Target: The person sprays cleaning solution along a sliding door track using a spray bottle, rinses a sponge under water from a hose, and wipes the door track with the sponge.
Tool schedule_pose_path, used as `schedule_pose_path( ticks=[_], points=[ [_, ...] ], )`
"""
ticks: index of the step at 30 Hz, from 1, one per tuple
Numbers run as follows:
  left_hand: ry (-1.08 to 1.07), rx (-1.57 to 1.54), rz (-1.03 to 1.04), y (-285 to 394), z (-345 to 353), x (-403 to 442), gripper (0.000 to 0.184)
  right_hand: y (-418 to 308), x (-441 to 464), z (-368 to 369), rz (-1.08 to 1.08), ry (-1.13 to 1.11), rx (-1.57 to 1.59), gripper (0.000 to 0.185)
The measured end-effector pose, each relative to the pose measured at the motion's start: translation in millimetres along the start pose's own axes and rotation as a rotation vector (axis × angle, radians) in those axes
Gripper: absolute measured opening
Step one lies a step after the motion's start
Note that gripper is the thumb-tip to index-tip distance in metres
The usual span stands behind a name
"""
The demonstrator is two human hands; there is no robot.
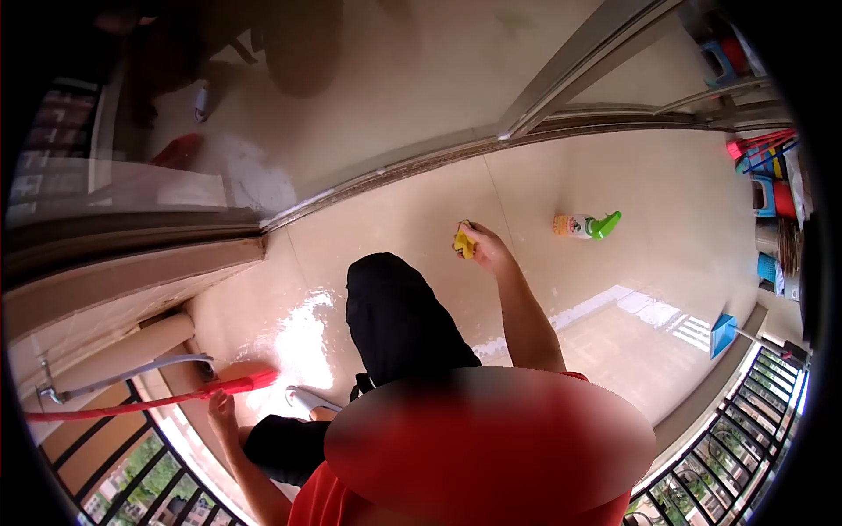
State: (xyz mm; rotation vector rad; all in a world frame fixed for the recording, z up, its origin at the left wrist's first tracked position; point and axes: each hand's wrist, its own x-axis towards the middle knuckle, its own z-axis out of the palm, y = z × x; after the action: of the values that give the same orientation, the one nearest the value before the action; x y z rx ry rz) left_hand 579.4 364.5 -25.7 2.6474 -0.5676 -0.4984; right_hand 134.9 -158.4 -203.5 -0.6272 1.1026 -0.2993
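My right hand (489, 248) is closed around a small yellow sponge (464, 245), low over the pale tiled floor. To its right, a spray bottle (576, 226) with a green trigger head lies on its side in this wide view. At the lower left, my left hand (222, 408) has its fingers curled at a long red broom-like tool (241, 384). This tool reaches from the left edge to a flared end on the floor. How firmly the left fingers grip it is hard to see.
A dark sliding-door track (377, 182) crosses behind the floor. A grey hose (132, 373) hangs from a tap at left. A blue dustpan (723, 336) stands at right near black railings (745, 421). Stools and brushes crowd the far right. Wet glare marks the floor.
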Motion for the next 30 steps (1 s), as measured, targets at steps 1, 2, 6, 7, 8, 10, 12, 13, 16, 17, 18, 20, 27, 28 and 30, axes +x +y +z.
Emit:
schedule_pose_path(
  ticks=[1, 2, 6, 7, 8, 10, 12, 13, 16, 17, 18, 20, 27, 28, 30],
  points=[
    [0.022, 0.032, 0.004, 16.8, -0.1, -4.4, 0.029, 17.0, 15.4, -13.7, 0.041, 0.100, -0.135, 0.030],
    [0.040, 0.044, -0.001, 16.4, -0.2, -4.4, 0.028, 32.5, 28.1, -22.8, 0.009, 0.178, -0.621, 0.032],
    [0.128, 0.059, -0.004, 13.1, -0.7, -6.6, 0.025, 9.4, 28.5, 16.3, 0.061, 0.159, -0.230, 0.032],
    [0.134, 0.091, -0.013, 12.8, -1.5, -6.9, 0.025, 4.6, 28.4, 26.3, -0.044, 0.186, -0.198, 0.032],
    [0.139, 0.121, -0.022, 12.0, -1.2, -8.8, 0.025, -1.8, 28.0, 35.1, -0.075, 0.246, -0.238, 0.033],
    [0.117, 0.075, -0.028, -1.2, 3.4, -2.2, 0.025, -10.6, 42.1, 37.9, -0.142, 0.368, -0.314, 0.034],
    [0.139, 0.101, 0.041, 20.4, 5.4, -6.3, 0.025, -34.0, 46.7, 27.5, -0.183, 0.396, -0.258, 0.034],
    [0.107, 0.118, 0.029, 15.0, 6.8, -2.4, 0.025, -52.1, 37.3, 26.8, -0.240, 0.469, -0.242, 0.033],
    [0.120, 0.118, 0.073, 12.8, 8.3, -7.4, 0.025, -100.0, 34.1, -14.8, -0.504, 0.677, -0.458, 0.028],
    [0.114, 0.100, 0.054, 10.3, 7.4, -8.3, 0.025, -116.3, 39.6, -44.6, -0.645, 0.711, -0.639, 0.029],
    [0.107, 0.085, 0.033, 5.8, 5.6, -9.5, 0.025, -152.1, 12.0, -46.8, -0.554, 0.651, -0.394, 0.029],
    [0.095, 0.070, -0.006, 3.6, 3.2, -10.7, 0.026, -190.3, -1.0, -87.2, -0.556, 0.684, 0.102, 0.029],
    [0.094, 0.053, 0.060, 2.6, 5.4, -10.5, 0.027, -216.7, -48.7, -68.0, -0.505, 0.555, -0.139, 0.025],
    [0.084, 0.040, 0.060, 10.8, 5.8, -8.8, 0.027, -216.5, -51.7, -60.2, -0.535, 0.558, -0.172, 0.025],
    [0.071, -0.001, 0.066, 6.4, 7.1, -6.7, 0.028, -218.0, -59.3, -41.8, -0.637, 0.532, 0.024, 0.026]
  ],
)
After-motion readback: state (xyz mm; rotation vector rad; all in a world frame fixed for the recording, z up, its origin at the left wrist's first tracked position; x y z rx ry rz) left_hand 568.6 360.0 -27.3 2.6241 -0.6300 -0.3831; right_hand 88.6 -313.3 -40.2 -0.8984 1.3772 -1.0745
